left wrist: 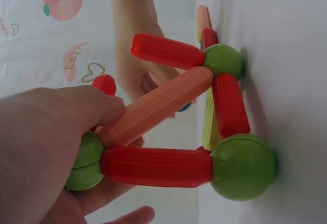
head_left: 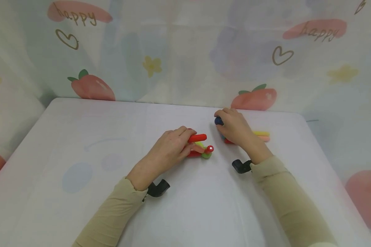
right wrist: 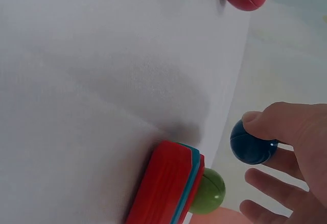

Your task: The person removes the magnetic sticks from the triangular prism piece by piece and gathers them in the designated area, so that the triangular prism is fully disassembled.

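Note:
My left hand [head_left: 168, 147] grips the upper end of a frame of magnetic building rods and balls. In the left wrist view a green ball [left wrist: 84, 161] is in its grasp, joined to a red rod [left wrist: 156, 167] and a salmon rod [left wrist: 158, 106]. These slope to two lower green balls at the table, linked by a short red rod [left wrist: 231, 106]; another red rod [left wrist: 167, 51] sticks up free. A yellow-green rod [left wrist: 208, 122] shows behind. My right hand [head_left: 235, 127] pinches a dark blue ball [right wrist: 252, 142] between thumb and fingers, above the table.
Under the right hand lies a bunch of loose rods, with a yellow rod [head_left: 261, 133] and red rods [right wrist: 161, 183], plus a green ball [right wrist: 207, 191]. The white table [head_left: 191, 212] ends at a printed curtain [head_left: 185, 51]. Black camera mounts [head_left: 158, 188] hang at both wrists.

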Demonstrator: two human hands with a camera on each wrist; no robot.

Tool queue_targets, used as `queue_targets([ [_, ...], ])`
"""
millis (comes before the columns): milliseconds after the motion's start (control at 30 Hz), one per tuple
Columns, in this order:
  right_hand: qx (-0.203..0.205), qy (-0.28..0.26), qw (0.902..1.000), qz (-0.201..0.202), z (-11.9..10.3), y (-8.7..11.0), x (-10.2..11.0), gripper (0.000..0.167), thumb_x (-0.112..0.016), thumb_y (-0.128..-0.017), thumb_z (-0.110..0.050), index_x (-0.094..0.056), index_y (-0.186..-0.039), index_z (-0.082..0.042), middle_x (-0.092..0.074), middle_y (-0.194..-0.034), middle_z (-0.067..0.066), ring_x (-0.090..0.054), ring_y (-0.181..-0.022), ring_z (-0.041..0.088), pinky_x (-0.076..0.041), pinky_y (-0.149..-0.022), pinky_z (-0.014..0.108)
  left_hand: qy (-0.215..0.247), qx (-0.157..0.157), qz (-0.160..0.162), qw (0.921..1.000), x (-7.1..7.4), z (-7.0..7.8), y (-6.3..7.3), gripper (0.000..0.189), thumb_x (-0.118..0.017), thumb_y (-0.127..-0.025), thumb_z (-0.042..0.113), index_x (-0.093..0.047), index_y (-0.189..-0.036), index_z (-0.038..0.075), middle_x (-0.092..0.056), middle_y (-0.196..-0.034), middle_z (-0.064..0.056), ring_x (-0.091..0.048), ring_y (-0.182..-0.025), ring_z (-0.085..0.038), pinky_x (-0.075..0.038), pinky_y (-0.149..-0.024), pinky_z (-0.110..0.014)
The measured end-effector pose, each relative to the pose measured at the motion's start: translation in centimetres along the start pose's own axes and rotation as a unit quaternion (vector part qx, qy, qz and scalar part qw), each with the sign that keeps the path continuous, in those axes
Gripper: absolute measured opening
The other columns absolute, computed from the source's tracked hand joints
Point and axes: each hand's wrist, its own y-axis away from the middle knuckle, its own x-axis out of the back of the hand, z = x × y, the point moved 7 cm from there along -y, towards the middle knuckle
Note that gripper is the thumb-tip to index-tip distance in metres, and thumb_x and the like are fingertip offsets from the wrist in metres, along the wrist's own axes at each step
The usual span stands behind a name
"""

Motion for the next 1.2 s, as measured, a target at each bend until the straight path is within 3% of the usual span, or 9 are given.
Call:
queue_targets([
  [200,-0.009,0.016,0.9996,-0.020,0.3,-0.7,-0.6,0.041,-0.071,-0.089,-0.010,-0.060,-0.127,-0.001,-0.063,-0.124,0.020,-0.053,-0.115,0.036,-0.049,-0.099,0.052,-0.007,0.008,-0.015,0.9998,-0.1,0.0,-0.1,0.035,-0.072,-0.092,0.027,-0.062,-0.119,0.007,-0.068,-0.104,-0.005,-0.066,-0.085,-0.016,-0.057,-0.077,-0.028],
  [533,-0.021,0.042,0.9960,-0.076,0.6,-1.3,-2.1,0.042,-0.070,-0.090,-0.012,-0.059,-0.130,-0.002,-0.063,-0.126,0.019,-0.052,-0.116,0.037,-0.048,-0.100,0.053,-0.009,0.000,-0.005,1.0000,-0.3,0.1,-0.1,0.032,-0.071,-0.093,0.026,-0.063,-0.117,0.006,-0.068,-0.103,-0.004,-0.066,-0.085,-0.015,-0.057,-0.074,-0.029],
  [800,-0.029,0.038,0.9956,-0.081,0.9,-1.1,-2.4,0.046,-0.071,-0.089,-0.012,-0.057,-0.132,-0.003,-0.061,-0.130,0.020,-0.052,-0.120,0.038,-0.048,-0.102,0.052,-0.015,0.009,-0.017,0.9997,-0.4,0.1,-0.2,0.033,-0.070,-0.094,0.026,-0.062,-0.119,0.007,-0.068,-0.105,-0.003,-0.066,-0.087,-0.015,-0.057,-0.077,-0.031],
  [1033,-0.039,0.012,0.9961,-0.078,0.9,-0.5,-1.0,0.049,-0.069,-0.088,-0.010,-0.055,-0.134,-0.004,-0.057,-0.134,0.021,-0.048,-0.123,0.040,-0.046,-0.103,0.055,-0.019,0.013,-0.023,0.9995,-0.4,0.0,-0.2,0.034,-0.069,-0.094,0.028,-0.062,-0.119,0.007,-0.068,-0.105,-0.003,-0.066,-0.087,-0.015,-0.057,-0.077,-0.031],
  [1200,-0.039,-0.034,0.9974,-0.050,0.6,0.8,1.1,0.047,-0.065,-0.088,-0.005,-0.054,-0.134,-0.002,-0.054,-0.135,0.022,-0.046,-0.124,0.040,-0.043,-0.106,0.056,-0.019,0.011,-0.020,0.9995,-0.2,0.0,-0.1,0.031,-0.069,-0.094,0.027,-0.063,-0.117,0.007,-0.068,-0.103,-0.003,-0.066,-0.085,-0.015,-0.057,-0.076,-0.030],
])
